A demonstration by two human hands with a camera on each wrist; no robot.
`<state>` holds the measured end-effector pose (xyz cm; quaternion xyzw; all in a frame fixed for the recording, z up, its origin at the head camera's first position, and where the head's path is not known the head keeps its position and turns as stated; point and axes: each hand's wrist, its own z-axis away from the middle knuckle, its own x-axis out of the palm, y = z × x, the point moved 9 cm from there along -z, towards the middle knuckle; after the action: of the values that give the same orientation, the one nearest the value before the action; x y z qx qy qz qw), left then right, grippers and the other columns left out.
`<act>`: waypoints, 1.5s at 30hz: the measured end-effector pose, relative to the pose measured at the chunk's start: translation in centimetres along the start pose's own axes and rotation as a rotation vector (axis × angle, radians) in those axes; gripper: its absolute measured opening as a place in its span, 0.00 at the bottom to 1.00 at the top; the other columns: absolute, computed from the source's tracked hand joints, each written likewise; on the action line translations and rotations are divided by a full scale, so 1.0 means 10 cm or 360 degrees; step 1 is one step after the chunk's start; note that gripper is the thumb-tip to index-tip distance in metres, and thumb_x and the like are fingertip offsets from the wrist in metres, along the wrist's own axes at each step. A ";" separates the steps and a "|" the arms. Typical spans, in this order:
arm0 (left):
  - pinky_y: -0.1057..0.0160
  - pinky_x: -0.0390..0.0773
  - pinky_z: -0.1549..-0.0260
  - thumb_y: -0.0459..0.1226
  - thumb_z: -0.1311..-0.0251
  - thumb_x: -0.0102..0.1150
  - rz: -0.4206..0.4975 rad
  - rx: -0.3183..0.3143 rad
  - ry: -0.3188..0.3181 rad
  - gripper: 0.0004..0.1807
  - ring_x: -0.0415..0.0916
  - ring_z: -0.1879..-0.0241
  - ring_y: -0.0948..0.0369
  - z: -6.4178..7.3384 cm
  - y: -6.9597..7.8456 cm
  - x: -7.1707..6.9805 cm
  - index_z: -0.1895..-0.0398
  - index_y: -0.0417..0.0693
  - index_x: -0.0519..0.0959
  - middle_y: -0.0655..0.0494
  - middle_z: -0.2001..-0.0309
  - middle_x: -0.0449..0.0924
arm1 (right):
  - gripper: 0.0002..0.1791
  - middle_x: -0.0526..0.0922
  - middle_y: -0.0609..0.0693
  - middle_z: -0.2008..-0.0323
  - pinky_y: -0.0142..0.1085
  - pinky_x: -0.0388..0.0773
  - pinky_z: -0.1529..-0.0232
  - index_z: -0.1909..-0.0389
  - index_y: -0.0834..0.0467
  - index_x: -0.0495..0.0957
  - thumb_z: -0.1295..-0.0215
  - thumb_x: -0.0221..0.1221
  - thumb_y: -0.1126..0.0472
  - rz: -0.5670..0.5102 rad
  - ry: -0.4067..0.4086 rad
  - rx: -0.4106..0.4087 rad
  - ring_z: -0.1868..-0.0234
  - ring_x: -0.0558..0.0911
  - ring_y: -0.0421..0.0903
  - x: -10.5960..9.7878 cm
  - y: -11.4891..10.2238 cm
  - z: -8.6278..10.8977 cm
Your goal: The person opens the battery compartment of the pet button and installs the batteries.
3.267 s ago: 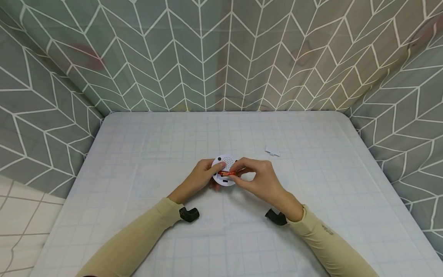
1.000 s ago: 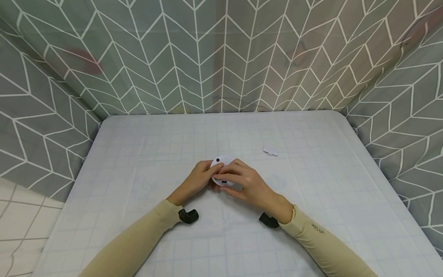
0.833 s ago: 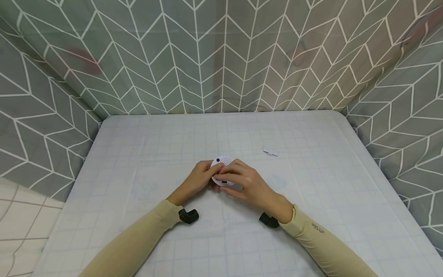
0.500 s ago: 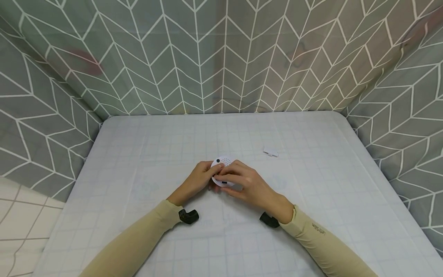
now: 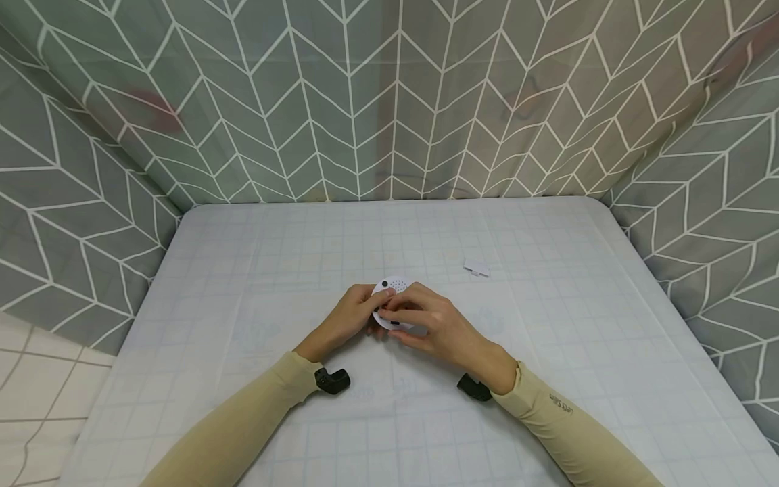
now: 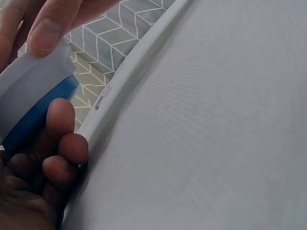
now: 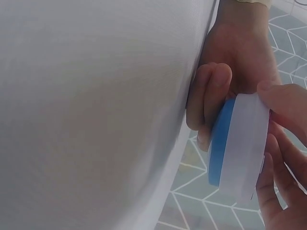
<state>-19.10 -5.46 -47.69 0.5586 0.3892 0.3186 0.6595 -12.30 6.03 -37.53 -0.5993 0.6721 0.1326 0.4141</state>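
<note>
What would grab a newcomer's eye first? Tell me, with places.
The zigzag curtain stands behind and beside the table. Near centre, the left hand grips a white-and-blue disc and the right hand touches it. A white piece lies farther back, rightward.

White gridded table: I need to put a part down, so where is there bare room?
Bare: the far strip along the grey patterned curtain, and the areas outside the beige left sleeve and beige right sleeve. Crowded: the centre, where left hand and right hand meet at the round white-and-blue device, and by the small white rectangular piece.
</note>
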 end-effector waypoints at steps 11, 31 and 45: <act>0.65 0.73 0.83 0.52 0.19 0.48 -0.0047 0.0025 -0.0016 0.26 0.72 0.84 0.60 -0.03 0.03 0.01 0.69 0.44 0.83 0.51 0.84 0.80 | 0.20 0.84 0.54 0.49 0.36 0.83 0.53 0.49 0.58 0.90 0.43 0.77 0.69 0.0051 -0.0029 -0.0026 0.49 0.82 0.49 -0.01 -0.01 0.01; 0.66 0.70 0.84 0.51 0.18 0.47 -0.0025 -0.0026 -0.0042 0.26 0.69 0.86 0.61 -0.04 0.02 0.03 0.67 0.43 0.83 0.53 0.86 0.77 | 0.15 0.84 0.53 0.53 0.34 0.83 0.53 0.57 0.59 0.90 0.46 0.78 0.69 0.0211 0.0007 -0.0103 0.54 0.82 0.47 -0.02 -0.07 0.00; 0.66 0.69 0.86 0.48 0.18 0.46 -0.0041 -0.0004 0.0024 0.25 0.68 0.88 0.61 -0.02 0.00 0.00 0.68 0.41 0.82 0.54 0.88 0.76 | 0.14 0.85 0.52 0.49 0.34 0.81 0.44 0.52 0.59 0.90 0.39 0.75 0.66 0.0231 -0.0058 -0.0048 0.47 0.81 0.47 -0.01 -0.10 -0.03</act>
<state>-19.28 -5.30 -47.67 0.5504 0.4010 0.3148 0.6612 -11.54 5.64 -36.99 -0.5527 0.7040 0.1834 0.4065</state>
